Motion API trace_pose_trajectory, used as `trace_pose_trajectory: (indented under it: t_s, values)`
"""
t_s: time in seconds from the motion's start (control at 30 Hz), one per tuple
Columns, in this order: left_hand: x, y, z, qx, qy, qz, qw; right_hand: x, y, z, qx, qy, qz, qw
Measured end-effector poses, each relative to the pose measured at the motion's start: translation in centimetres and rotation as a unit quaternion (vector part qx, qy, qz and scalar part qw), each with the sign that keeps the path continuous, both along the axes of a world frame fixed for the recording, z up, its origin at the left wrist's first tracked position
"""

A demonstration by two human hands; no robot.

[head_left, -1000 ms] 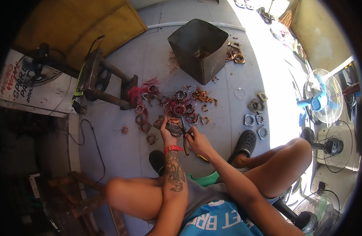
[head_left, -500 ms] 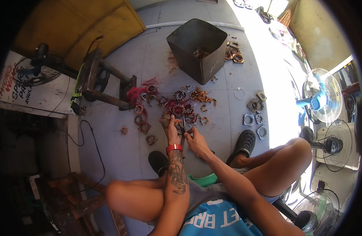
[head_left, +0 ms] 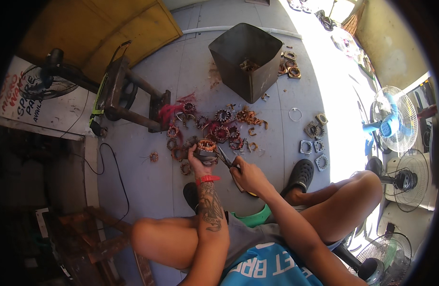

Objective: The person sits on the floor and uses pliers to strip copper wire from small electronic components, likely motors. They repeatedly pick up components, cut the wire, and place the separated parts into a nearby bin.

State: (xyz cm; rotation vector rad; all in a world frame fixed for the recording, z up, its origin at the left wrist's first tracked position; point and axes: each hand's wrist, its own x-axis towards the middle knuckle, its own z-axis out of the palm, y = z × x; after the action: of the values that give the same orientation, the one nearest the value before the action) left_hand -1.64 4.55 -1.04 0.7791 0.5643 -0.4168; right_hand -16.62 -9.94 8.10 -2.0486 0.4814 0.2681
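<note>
My left hand (head_left: 200, 164), a red band at its wrist, is wrapped round a motor stator (head_left: 207, 151) with copper windings facing up. In my right hand (head_left: 252, 176) is a pair of scissors (head_left: 224, 156), closed round the handles. The blades point up and left beside the stator; I cannot tell whether they touch it. Beyond my hands lies a pile of wound stator rings (head_left: 223, 115) with red fibres (head_left: 171, 113) and a heap of orange-brown coil pieces (head_left: 248, 116).
A dark square metal bin (head_left: 248, 62) stands ahead with scraps inside. Bare stator cores (head_left: 306, 147) lie to the right. At left is a metal stand (head_left: 143, 86) and a black cable (head_left: 115, 178). Several fans, one a blue fan (head_left: 390, 127), line the right side.
The stator has moved left and turned winding side up in my left hand. My right hand with the scissors has shifted to the right, away from it.
</note>
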Motion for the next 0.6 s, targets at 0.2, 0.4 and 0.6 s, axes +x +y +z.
trace_pose_trajectory:
  t_s: [0.2,0.4,0.6]
  values:
    - [0.2,0.4,1.4,0.028,-0.003,-0.052,0.998,0.4,0.1,2.3,0.074,0.010,-0.004,0.997]
    - [0.1,0.2,1.3,0.001,-0.022,-0.088,0.996,0.3,-0.2,0.8,0.123,0.001,-0.006,0.992]
    - [-2.2,-4.2,-1.2,0.000,-0.031,-0.006,0.999,1.2,1.8,-2.0,0.068,-0.035,-0.149,0.986]
